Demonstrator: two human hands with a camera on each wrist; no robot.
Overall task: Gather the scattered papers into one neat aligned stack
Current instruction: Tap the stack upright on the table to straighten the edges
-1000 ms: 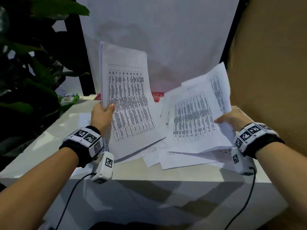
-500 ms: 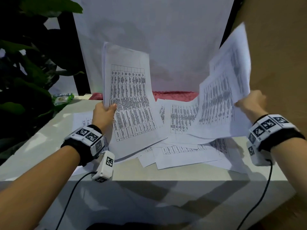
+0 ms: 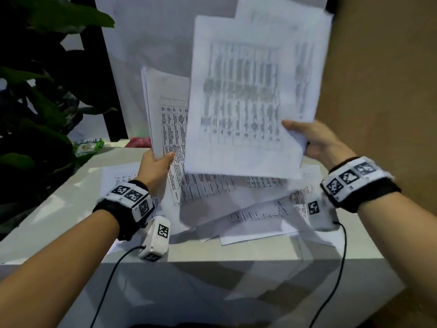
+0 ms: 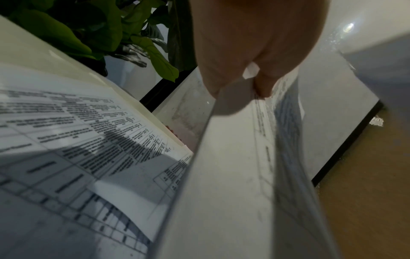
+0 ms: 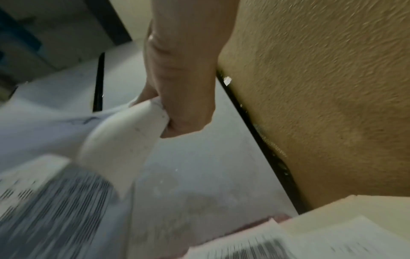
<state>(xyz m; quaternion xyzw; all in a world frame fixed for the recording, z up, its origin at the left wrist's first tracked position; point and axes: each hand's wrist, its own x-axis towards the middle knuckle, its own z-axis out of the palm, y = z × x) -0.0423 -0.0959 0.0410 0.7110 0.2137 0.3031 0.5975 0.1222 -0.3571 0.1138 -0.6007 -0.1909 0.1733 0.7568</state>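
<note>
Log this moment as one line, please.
left hand: holds upright stack | right hand: holds lifted sheets | loose papers on table

A leafy plant (image 3: 40,95) stands left of the white table (image 3: 47,223) (a tan wall (image 3: 383,91) rises right).

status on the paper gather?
Left hand grips upright printed white paper stack. Right hand holds lifted sheets. More loose sheets on table.
</note>
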